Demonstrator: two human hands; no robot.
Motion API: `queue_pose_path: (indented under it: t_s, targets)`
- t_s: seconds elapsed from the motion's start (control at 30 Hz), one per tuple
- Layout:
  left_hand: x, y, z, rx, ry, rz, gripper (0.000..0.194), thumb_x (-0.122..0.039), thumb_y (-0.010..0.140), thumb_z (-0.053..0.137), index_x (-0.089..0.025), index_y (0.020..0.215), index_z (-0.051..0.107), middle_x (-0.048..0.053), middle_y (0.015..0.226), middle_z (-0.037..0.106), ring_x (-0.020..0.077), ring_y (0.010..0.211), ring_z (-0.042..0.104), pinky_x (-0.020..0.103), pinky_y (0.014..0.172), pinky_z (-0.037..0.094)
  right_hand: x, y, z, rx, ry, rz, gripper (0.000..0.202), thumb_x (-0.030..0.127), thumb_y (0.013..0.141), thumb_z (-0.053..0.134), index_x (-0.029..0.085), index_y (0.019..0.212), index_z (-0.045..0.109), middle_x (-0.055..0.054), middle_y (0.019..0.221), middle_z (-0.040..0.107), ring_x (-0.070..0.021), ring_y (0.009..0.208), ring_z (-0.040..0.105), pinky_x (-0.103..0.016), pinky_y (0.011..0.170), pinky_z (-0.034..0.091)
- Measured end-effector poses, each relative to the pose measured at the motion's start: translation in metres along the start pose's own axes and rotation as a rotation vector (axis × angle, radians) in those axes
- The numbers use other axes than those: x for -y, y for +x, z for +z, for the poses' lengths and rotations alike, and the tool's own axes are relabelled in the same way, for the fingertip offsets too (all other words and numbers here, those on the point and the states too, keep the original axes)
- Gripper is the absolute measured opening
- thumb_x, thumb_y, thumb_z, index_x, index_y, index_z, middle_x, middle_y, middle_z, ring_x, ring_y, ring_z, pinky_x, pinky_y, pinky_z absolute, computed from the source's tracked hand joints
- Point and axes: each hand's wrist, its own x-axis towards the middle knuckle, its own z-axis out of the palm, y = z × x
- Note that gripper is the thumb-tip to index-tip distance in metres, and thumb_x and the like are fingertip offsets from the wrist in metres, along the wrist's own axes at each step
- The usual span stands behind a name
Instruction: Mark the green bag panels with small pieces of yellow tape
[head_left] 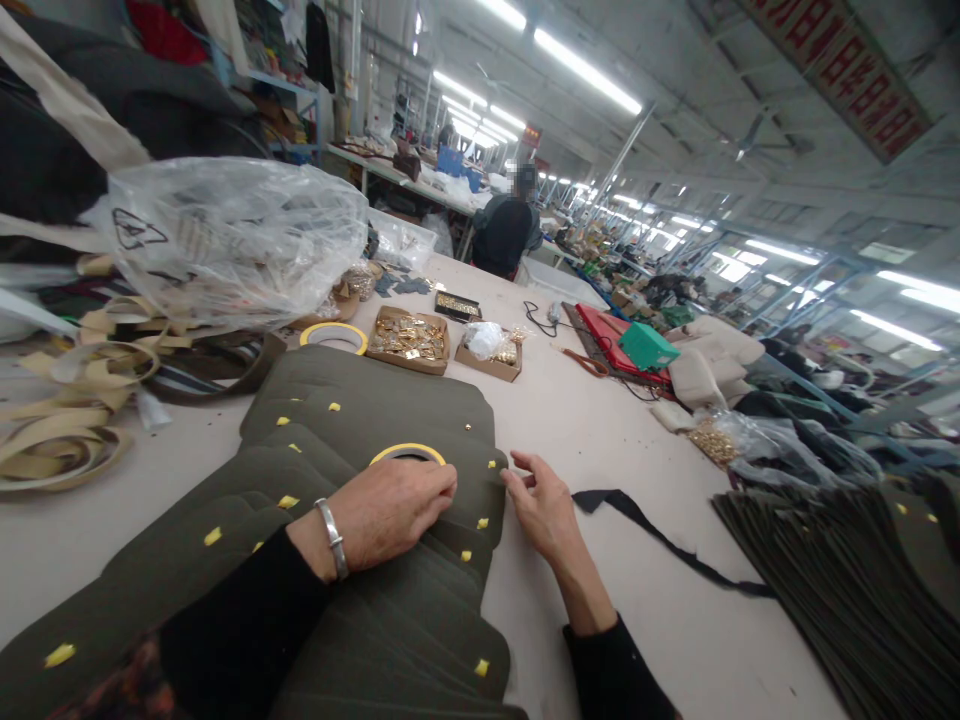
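Dark olive fabric panels [375, 390] lie in an overlapping stack in front of me, dotted with small yellow tape bits [288, 502]. On the top panel rests a yellow-edged roll of tape [409, 450], partly covered by my left hand [397, 510]. That hand, with a silver bracelet at the wrist, has its fingers bent and pressed together; what they hold, if anything, is hidden. My right hand [541, 500] is at the panel's right edge, beside a yellow bit [492, 464]. Its fingers are loosely curved and apart, with nothing visible between them.
Behind the panels stand a second tape roll [334, 338], a box of gold metal parts [409, 338] and a smaller box [491, 350]. A dark strap [667, 540] and stacked dark panels [832, 580] lie right. Clear plastic [240, 240] and webbing coils [60, 430] fill the left. A person [508, 230] sits beyond.
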Motion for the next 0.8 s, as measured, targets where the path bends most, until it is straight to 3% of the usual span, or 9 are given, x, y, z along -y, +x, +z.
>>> queue_pose_path:
  t_s: [0.07,0.17,0.27,0.37,0.53,0.63,0.73,0.8]
  targets:
    - [0.000,-0.001,-0.002,-0.003,-0.002,-0.005,0.012,-0.021,0.092,0.044,-0.021,0.081,0.050,-0.002,0.080,0.060,0.0141,0.073,0.055,0.026,0.067,0.037,-0.003,0.003,0.004,-0.042,0.108,0.057,0.046,0.036,0.080,0.057,0.013,0.119,0.058,-0.008,0.094,0.068,-0.0171,0.072,0.062,-0.032,0.073,0.050]
    - [0.000,-0.001,-0.002,-0.018,0.007,-0.005,0.013,-0.021,0.092,0.043,-0.021,0.081,0.050,-0.002,0.081,0.060,0.0140,0.073,0.054,0.026,0.066,0.037,-0.002,-0.001,0.007,-0.035,0.278,0.098,0.042,0.035,0.078,0.059,0.012,0.114,0.060,-0.002,0.074,0.065,-0.0164,0.068,0.060,-0.028,0.066,0.049]
    - [0.002,0.000,0.002,-0.077,0.018,-0.026,0.015,-0.023,0.095,0.039,-0.022,0.086,0.051,-0.002,0.085,0.061,0.0142,0.075,0.056,0.027,0.068,0.038,0.005,-0.009,0.002,0.146,0.268,0.084,0.022,0.029,0.078,0.056,0.015,0.092,0.067,0.001,0.064,0.060,-0.0132,0.059,0.055,-0.023,0.057,0.043]
    - [0.008,0.000,0.008,-0.096,0.031,-0.058,0.016,-0.024,0.097,0.037,-0.022,0.093,0.052,0.000,0.091,0.062,0.0148,0.080,0.058,0.027,0.072,0.041,0.011,-0.016,-0.004,0.356,0.092,0.048,0.013,0.022,0.079,0.053,0.017,0.074,0.064,0.003,0.056,0.055,-0.0115,0.053,0.051,-0.021,0.051,0.037]
    - [0.016,0.000,0.012,-0.105,0.207,-0.104,0.017,-0.020,0.096,0.039,-0.021,0.099,0.056,0.004,0.097,0.063,0.0194,0.094,0.056,0.031,0.081,0.045,0.016,-0.019,-0.009,0.474,0.038,-0.005,0.007,0.017,0.076,0.054,0.018,0.071,0.059,0.003,0.062,0.058,-0.0106,0.057,0.052,-0.019,0.053,0.037]
    - [0.018,0.001,0.013,-0.128,0.251,-0.127,0.019,-0.018,0.095,0.040,-0.021,0.102,0.057,0.006,0.098,0.063,0.0209,0.098,0.054,0.033,0.083,0.046,0.015,-0.017,-0.009,0.525,0.158,0.031,0.014,0.026,0.080,0.056,0.016,0.072,0.059,0.002,0.064,0.059,-0.0103,0.059,0.054,-0.018,0.054,0.039]
    - [0.019,0.001,0.015,-0.106,0.266,-0.138,0.019,-0.016,0.094,0.040,-0.019,0.102,0.057,0.006,0.097,0.062,0.0215,0.093,0.053,0.035,0.083,0.045,0.013,-0.009,-0.001,0.568,0.339,0.223,0.043,0.052,0.089,0.042,0.015,0.074,0.059,0.000,0.055,0.058,-0.0110,0.048,0.056,-0.018,0.045,0.041]
    - [0.020,0.003,0.016,-0.102,0.273,-0.138,0.020,-0.016,0.094,0.039,-0.019,0.101,0.058,0.006,0.095,0.062,0.0220,0.091,0.053,0.037,0.084,0.044,0.011,-0.001,0.009,0.499,0.398,0.358,0.050,0.058,0.090,0.033,0.015,0.082,0.058,0.002,0.048,0.054,-0.0123,0.037,0.055,-0.018,0.036,0.038]
